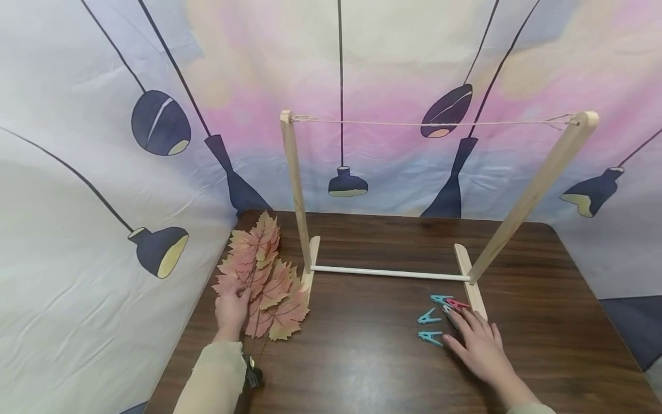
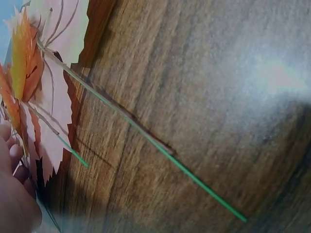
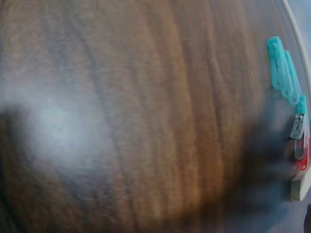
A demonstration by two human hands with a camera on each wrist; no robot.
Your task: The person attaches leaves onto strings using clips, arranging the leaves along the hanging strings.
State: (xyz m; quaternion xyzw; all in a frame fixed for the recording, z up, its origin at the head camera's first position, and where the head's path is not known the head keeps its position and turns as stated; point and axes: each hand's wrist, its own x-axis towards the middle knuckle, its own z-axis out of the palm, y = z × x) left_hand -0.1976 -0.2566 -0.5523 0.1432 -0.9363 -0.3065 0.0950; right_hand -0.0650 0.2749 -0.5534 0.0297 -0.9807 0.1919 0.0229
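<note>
My left hand point(image 1: 232, 310) is at the lower left of a bunch of artificial maple leaves point(image 1: 274, 287), fingers curled round a leaf stem at the edge. In the left wrist view, the fingers bend beside the orange and pink leaves point(image 2: 53, 97), and a long green-tipped stem point(image 2: 141, 130) reaches across the table. My right hand point(image 1: 481, 349) hovers with fingers spread over several small clothespins. Blue clothespins point(image 1: 429, 338) lie left of the fingertips; a red clothespin point(image 1: 457, 305) and a grey clothespin point(image 3: 297, 127) lie right at them.
A wooden frame point(image 1: 538, 190) stands on the brown table point(image 1: 372, 339), with a string point(image 1: 388, 123) tied between its posts and a white rod point(image 1: 388, 272) low between its feet. Behind it hangs a cloth point(image 1: 289, 69) printed with lamps.
</note>
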